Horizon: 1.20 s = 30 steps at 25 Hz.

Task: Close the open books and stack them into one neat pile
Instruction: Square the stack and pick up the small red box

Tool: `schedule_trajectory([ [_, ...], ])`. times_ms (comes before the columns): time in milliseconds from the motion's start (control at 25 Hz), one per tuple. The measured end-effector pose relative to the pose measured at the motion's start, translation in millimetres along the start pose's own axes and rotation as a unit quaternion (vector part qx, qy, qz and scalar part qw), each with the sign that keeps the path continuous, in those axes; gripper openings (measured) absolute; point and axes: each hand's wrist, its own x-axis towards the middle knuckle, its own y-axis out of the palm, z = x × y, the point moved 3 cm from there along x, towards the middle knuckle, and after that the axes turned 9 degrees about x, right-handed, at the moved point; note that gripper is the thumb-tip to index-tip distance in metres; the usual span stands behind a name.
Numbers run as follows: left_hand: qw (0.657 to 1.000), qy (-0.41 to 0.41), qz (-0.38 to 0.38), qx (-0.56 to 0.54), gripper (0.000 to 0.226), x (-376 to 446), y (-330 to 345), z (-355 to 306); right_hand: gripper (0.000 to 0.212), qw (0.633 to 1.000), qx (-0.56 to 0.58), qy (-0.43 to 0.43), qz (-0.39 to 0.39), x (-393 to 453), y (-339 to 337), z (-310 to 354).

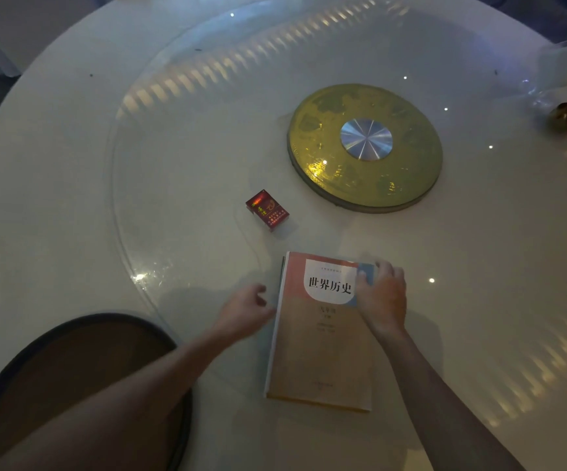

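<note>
world history textbook [322, 334] closed, topping pile, desk [71, 198] side near of red cigarette pack [267, 210] | right hand [382, 297] flat, gripping nothing, on cover's far right corner | left hand [246, 309] loosely curled, empty, beside spine | risk: uneven push skews books beneath, edges misalign

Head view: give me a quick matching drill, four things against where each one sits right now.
Things:
1. top book
2. red pack
3. gold disc
4. right hand

Places:
A. middle of the glass turntable
B. resting on the top book's upper right corner
C. closed, cover up, nearest the person
D. lying between the books and the gold disc

Pairs: 1-C, 2-D, 3-A, 4-B
</note>
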Motion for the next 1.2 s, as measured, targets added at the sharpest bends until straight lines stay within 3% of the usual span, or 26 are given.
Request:
schedule_trajectory([
  [120,0.997,-0.006,-0.065,-0.044,0.055,41,-52,-16,0.045,0.988,0.132,-0.034,0.071,17,18,51],
  [240,0.989,-0.004,-0.135,-0.056,0.06,71,-89,-35,0.047,0.942,0.263,0.029,0.207,31,47,84],
  [360,0.984,0.003,-0.149,-0.093,0.066,96,-103,-45,0.06,0.916,0.283,0.056,0.279,42,75,104],
  [600,0.989,0.025,-0.09,-0.113,0.061,133,-100,-43,0.072,0.877,0.363,0.145,0.281,57,113,111],
  [680,0.988,0.031,-0.088,-0.126,0.05,134,-97,-36,0.06,0.875,0.362,0.137,0.292,60,120,113],
  [840,0.967,0.02,-0.154,-0.2,0.031,119,-99,-13,0.029,0.884,0.345,0.145,0.28,56,125,121],
  [960,0.947,0.017,-0.154,-0.283,0.034,91,-107,4,0.023,0.882,0.336,0.121,0.308,31,130,130],
  [1120,0.937,0.026,-0.19,-0.291,0.049,32,-120,32,0.013,0.87,0.329,0.091,0.356,-30,135,141],
  [1200,0.925,0.013,-0.207,-0.318,0.046,6,-119,53,0.014,0.874,0.312,0.095,0.36,-62,143,136],
])
